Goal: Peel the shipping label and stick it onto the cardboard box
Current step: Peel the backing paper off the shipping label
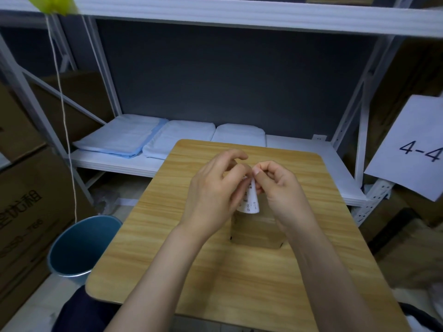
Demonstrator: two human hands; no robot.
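Note:
A small white shipping label point(251, 200) with printed text hangs curled between my two hands, above the table. My left hand point(213, 195) pinches its left side with thumb and fingers. My right hand point(280, 188) pinches its top edge with thumb and forefinger. Directly below the hands a small brown cardboard box point(257, 232) sits on the wooden table point(167, 236); its far part is hidden by my hands and the label.
A blue waste bin point(79, 245) stands on the floor left of the table. Behind the table a white metal shelf point(299, 164) carries folded light-blue cloths point(124, 137). Cardboard cartons point(26, 207) stack at the left. A paper sign reading 4-4 point(412, 149) hangs at the right.

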